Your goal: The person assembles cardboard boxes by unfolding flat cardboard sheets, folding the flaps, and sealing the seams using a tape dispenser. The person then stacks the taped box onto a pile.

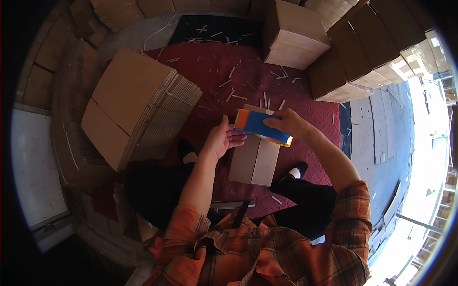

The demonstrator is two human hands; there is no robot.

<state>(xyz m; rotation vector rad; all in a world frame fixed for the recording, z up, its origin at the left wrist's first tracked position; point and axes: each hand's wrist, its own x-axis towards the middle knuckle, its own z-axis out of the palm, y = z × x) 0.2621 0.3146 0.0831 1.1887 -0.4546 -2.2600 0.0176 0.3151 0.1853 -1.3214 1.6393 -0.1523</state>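
Note:
My right hand (289,123) grips a small blue carton (256,122) with an orange end and a bit of yellow at its other end. The thumb lies across the blue face; the other fingers are partly hidden. Beside the orange end is my left hand (220,139), palm turned up and fingers stretched apart. Whether its fingertips touch the carton I cannot tell. Below the carton, a long plain cardboard box (254,164) rests on the floor between my feet. The carton covers part of that box's far end.
At left leans a thick stack of flattened cardboard boxes (129,95). A large closed box (298,35) stands at the far right, beside a row of more boxes (338,71). Pale strips of scrap (231,95) litter the red floor cloth (210,62). Bright light enters at right.

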